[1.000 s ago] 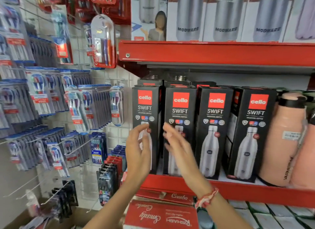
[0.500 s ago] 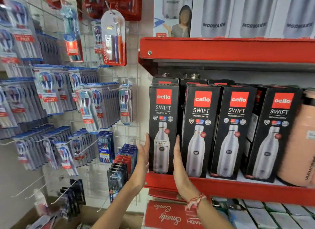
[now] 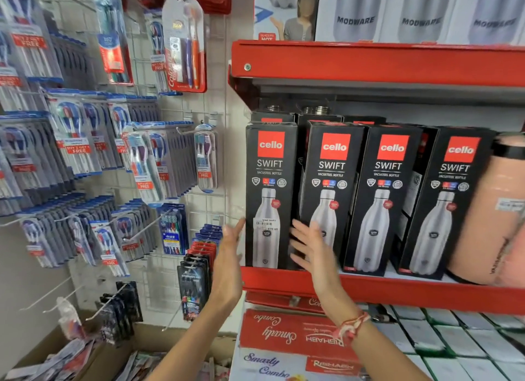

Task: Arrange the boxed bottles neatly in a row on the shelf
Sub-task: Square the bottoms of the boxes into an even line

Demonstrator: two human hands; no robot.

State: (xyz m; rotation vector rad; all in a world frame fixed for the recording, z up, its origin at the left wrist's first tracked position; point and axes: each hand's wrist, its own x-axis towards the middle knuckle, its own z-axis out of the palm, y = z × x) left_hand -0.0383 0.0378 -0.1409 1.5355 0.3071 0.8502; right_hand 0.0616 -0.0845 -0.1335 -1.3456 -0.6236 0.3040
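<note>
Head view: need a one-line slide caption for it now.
Open left hand and right hand flank the leftmost Cello Swift bottle box in a front row of four on the red shelf.

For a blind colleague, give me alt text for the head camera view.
Two open hands, left hand and right hand, flank the leftmost boxed bottle in a row of four black boxes on a red shelf; toothbrush packs hang left.
</note>
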